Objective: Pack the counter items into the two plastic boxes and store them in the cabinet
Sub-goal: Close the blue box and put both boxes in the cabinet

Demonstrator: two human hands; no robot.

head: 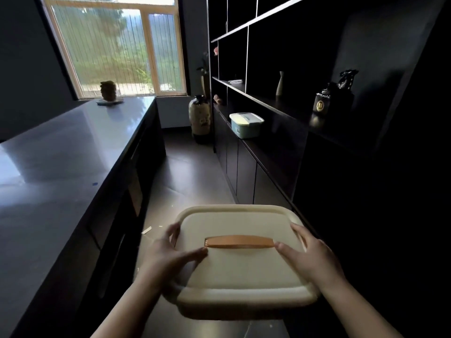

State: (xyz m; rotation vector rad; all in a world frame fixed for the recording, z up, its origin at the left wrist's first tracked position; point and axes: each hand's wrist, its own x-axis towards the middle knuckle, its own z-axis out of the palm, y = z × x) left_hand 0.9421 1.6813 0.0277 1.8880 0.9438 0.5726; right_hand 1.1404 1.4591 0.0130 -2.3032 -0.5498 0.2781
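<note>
Fingers (192, 254) of both hands grip the lidded cream plastic box (241, 272) — open floor (190, 176) ahead, dark cabinet (246, 172) to their right, grey counter (61, 172) left.

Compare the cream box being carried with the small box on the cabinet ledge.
The cream box is carried between the left hand and right hand; the small box rests on the cabinet ledge. The cream box has a tan handle on its lid; the small box has a pale blue-green body with a white lid. Both are lidded and closed.

Counter (61, 154) left, cabinet (280, 142) right (opposite).
</note>
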